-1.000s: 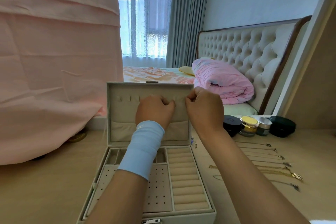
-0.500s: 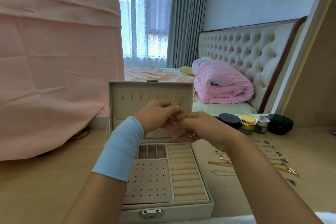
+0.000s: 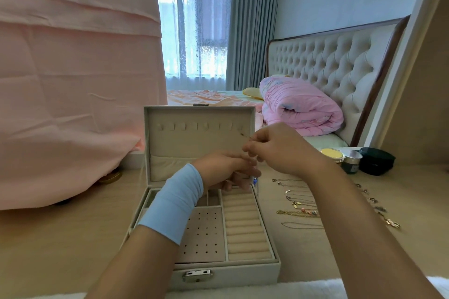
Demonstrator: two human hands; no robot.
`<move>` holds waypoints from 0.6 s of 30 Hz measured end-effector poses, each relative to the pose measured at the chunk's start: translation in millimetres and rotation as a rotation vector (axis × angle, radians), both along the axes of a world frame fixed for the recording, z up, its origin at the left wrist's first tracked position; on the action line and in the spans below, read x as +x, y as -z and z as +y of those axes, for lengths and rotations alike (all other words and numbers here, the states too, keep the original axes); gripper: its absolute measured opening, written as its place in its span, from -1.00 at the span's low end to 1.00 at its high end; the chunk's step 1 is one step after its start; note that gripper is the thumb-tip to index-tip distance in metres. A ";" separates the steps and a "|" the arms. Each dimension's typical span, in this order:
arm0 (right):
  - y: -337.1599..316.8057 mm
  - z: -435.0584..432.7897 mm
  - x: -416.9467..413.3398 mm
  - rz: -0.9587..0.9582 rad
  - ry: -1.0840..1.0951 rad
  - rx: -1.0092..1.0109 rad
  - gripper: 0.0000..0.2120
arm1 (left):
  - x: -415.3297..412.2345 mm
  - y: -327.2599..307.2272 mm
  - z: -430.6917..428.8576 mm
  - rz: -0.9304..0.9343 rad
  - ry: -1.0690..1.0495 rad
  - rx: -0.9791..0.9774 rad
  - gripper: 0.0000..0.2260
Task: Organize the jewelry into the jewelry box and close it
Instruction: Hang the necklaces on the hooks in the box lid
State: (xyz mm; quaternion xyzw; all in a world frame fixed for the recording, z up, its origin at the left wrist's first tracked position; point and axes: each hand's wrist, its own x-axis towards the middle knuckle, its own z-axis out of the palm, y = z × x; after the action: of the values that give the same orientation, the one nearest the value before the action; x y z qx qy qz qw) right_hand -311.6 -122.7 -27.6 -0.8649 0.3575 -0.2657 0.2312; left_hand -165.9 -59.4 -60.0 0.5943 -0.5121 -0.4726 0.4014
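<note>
Beige-lined jewelry box (image 3: 230,274), lid upright. Right hand (image 3: 279,150), nearer the lid's rightmost hook (image 3: 240,127), pinches a thin necklace (image 3: 254,181) just below and right of that hook. The chain hangs vertically past the left hand (image 3: 226,170); whether its curled fingers grip cannot be told. More necklaces (image 3: 298,204) lie right of the box. No legible writing.

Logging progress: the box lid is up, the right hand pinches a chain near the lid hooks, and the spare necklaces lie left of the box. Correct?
Not quite: the head view shows the spare necklaces lying right of the jewelry box; the rest holds.
</note>
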 end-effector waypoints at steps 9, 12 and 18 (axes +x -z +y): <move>7.7 -6.7 -5.9 0.064 0.032 0.181 -0.70 | 2.6 -9.2 2.5 -0.151 -0.096 -0.115 -0.90; 13.0 -3.0 -4.6 0.170 -0.054 0.393 -0.78 | 4.9 -13.9 1.8 -0.213 -0.195 -0.160 -0.95; 15.5 -1.3 0.9 0.111 -0.049 0.231 -0.74 | 13.3 -16.0 2.8 -0.451 -0.279 -0.302 -0.92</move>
State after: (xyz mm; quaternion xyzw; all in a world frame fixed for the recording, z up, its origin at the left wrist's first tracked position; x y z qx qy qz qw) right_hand -310.7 -124.0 -43.1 -0.8545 0.3767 -0.1687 0.3154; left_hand -152.6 -56.6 -44.0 0.6825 -0.5662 -0.1879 0.4224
